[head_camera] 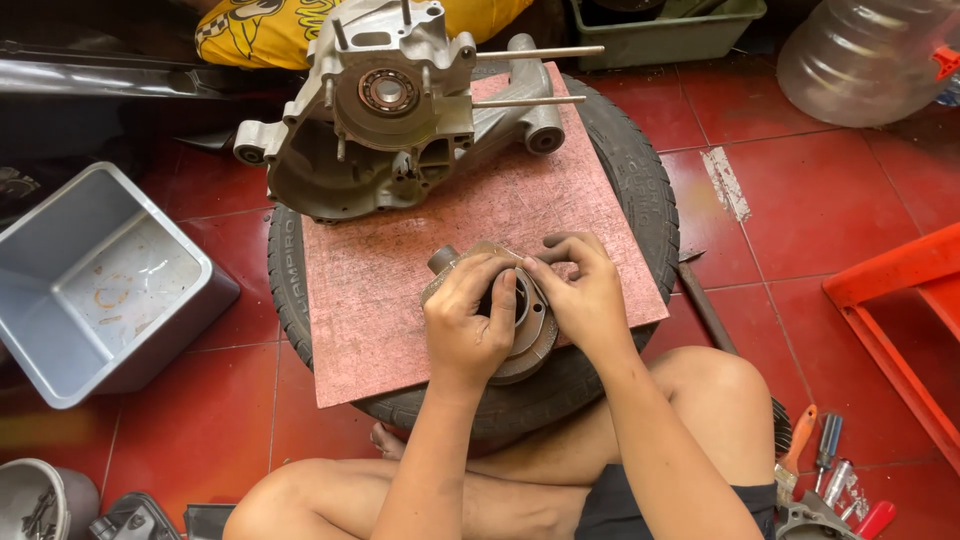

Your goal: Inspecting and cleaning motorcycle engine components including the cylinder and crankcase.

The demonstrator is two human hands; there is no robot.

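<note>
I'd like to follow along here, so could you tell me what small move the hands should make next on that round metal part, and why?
Probably press the thin gasket flat onto the cylinder. The left hand grips the part from the side while the right hand pinches at its top face, so the piece looks not yet seated. The engine case waits on the red board.

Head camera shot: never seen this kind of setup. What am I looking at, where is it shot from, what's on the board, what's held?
There is no machine here: a person sitting cross-legged on a red tiled floor works with bare hands. The one picture comes from a camera on their head, looking down.

A reddish board lies on a car tyre as a workbench. On its far end rests a grey metal engine casing with long studs sticking out.

The left hand and right hand together hold a round metal part with a bore, fingertips at its top rim.

Nearby: a grey plastic tub and screwdrivers.
</note>
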